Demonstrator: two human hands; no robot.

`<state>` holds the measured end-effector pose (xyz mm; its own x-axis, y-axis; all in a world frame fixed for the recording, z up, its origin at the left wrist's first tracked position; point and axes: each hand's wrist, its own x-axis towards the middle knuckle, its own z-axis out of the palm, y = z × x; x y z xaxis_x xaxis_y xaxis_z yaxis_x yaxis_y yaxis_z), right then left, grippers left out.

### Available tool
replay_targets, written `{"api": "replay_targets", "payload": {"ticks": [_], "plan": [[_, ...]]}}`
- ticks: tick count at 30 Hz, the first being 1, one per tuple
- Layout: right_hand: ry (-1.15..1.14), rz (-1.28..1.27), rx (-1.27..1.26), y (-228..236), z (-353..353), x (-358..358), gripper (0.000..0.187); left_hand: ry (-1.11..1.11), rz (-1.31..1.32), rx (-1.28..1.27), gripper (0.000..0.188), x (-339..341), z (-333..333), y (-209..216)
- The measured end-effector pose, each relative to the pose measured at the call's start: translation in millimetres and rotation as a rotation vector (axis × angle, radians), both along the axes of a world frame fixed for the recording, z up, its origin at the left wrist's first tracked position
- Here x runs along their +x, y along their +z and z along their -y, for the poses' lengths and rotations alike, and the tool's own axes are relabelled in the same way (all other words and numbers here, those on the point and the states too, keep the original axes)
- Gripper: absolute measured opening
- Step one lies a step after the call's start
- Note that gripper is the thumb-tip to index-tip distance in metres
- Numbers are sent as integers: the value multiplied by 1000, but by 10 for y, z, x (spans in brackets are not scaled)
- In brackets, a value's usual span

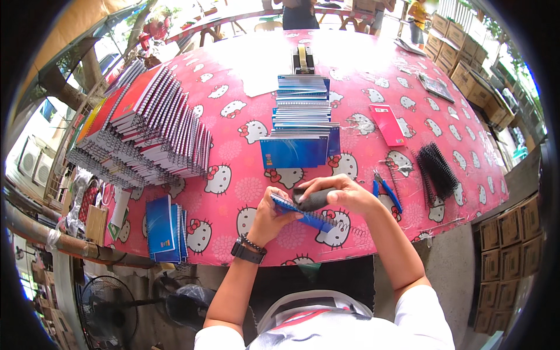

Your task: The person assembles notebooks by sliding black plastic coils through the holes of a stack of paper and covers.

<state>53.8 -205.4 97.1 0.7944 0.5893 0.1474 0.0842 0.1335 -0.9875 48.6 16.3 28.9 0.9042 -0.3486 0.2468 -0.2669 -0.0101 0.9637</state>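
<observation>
My left hand (pixel 269 220) grips a small blue notebook (pixel 318 221), held tilted above the near part of the table. A dark spiral coil (pixel 352 228) runs along the notebook's edge, and its loose end sticks out to the right. My right hand (pixel 345 193) is closed around a dark grey, rounded cylinder (pixel 315 200), which lies against or just above the coiled edge; contact is hard to make out. Beyond my hands stands a row of blue notebooks (pixel 294 153). To the right lie blue-handled pliers (pixel 386 191) and a bundle of black spiral coils (pixel 437 172).
A tall pile of spiral notebooks (pixel 157 119) occupies the left side. Several blue notebooks (pixel 160 227) lie near the front-left edge. A tape dispenser (pixel 302 60) and a pink-red card (pixel 387 125) are farther back on the pink table (pixel 233 192). Cartons (pixel 510 254) are stacked at right.
</observation>
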Motion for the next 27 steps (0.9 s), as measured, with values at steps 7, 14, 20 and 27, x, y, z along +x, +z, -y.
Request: {"api": "replay_targets", "payload": {"ticks": [7, 14, 20, 27], "plan": [[-132, -29, -68, 2, -156, -22, 47, 24, 37, -7, 51, 15, -8, -97], [-767, 726, -1119, -169, 260, -136, 62, -35, 75, 52, 44, 41, -3, -74], [-614, 612, -511, 264, -35, -496, 47, -59, 252, 209, 31, -147, 328, 400], [-630, 601, -333, 317, -118, -615, 26, 60, 172, 13, 21, -289, 434, 620]]}}
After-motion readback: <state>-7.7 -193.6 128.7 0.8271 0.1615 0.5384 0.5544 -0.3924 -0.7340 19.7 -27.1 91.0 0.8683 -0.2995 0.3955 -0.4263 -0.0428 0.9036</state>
